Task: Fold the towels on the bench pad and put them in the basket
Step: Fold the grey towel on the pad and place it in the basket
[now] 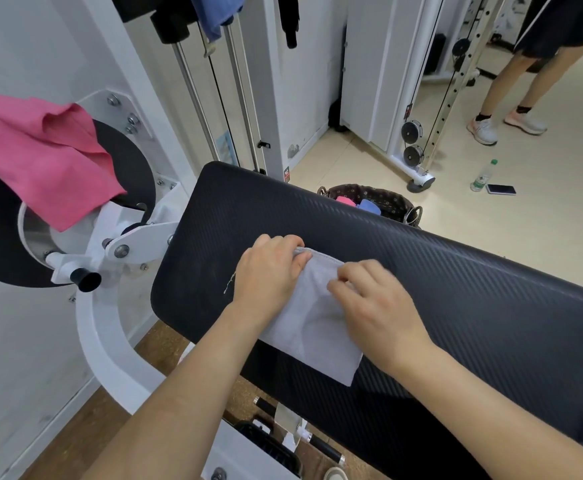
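A small grey towel point(312, 336) lies folded on the black bench pad point(456, 289), its near end hanging over the pad's front edge. My left hand point(269, 271) grips the towel's far left corner, fingers curled over the hem. My right hand point(373, 299) presses on the towel's right side and pinches the cloth with its fingertips. A pink towel point(40, 157) is draped over the black round machine part at the left. Behind the pad stands the dark lined basket point(390, 200), holding a folded pink towel point(346, 201) and a folded blue towel point(369, 206).
White machine frame and a black handle point(85, 279) stand left of the pad. A blue cloth point(217, 12) hangs on the cable machine behind. A water bottle point(483, 176) and a phone point(500, 189) lie on the floor. Another person's legs point(512, 91) stand at the far right.
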{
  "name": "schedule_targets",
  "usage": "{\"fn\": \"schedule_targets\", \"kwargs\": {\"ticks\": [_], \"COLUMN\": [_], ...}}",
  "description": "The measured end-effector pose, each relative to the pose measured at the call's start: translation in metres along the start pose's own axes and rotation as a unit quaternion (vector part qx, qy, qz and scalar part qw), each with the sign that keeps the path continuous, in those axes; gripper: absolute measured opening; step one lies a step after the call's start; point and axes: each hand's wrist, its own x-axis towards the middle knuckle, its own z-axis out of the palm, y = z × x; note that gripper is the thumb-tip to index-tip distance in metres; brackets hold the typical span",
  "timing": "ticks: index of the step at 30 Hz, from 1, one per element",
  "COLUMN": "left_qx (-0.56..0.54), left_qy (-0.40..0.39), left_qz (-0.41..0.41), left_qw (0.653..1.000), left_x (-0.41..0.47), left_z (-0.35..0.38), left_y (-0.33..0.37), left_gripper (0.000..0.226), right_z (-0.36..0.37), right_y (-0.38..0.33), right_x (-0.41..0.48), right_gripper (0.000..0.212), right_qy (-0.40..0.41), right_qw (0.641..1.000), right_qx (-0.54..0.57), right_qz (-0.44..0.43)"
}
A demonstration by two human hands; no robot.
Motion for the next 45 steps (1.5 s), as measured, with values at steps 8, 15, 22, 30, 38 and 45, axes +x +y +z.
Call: {"fn": "schedule_targets", "kwargs": {"ticks": [8,15,22,30,38,45], "left_qx": [-0.086,0.105,0.124,0.062,0.007,-0.091], "left_qy": [0.017,-0.153,-0.158,-0.058,-0.071,-0.218], "left_qz": [0.108,0.11,0.128,0.205,0.174,0.152], "left_qw": [0.99,0.976,0.971,0.975,0.982,0.96], "left_x": [-0.038,-0.111,-0.107,-0.116,-0.105,-0.158], "left_z": [-0.014,0.017,0.016,0.022,0.006,0.0], "left_y": [0.004,-0.006,-0.006,-0.025,-0.01,0.023], "left_gripper": [0.032,0.078,0.081,0.064,0.042,0.031], "right_z": [0.005,-0.026,-0.017,-0.015,-0.009,-0.048], "right_y": [-0.003,-0.032,-0.042,-0.044,-0.036,-0.014], "right_x": [-0.007,-0.028,-0.067,-0.065,-0.055,-0.078], "right_gripper": [0.008,0.057,0.038,0.077,0.047,0.017], "right_qy": [-0.175,-0.24,-0.23,-0.258,-0.188,-0.28], "right_qw": [0.984,0.968,0.973,0.963,0.979,0.958], "right_qx": [-0.037,-0.05,-0.014,-0.044,-0.081,0.03], "right_qz": [0.02,0.045,0.015,0.059,0.003,-0.051]}}
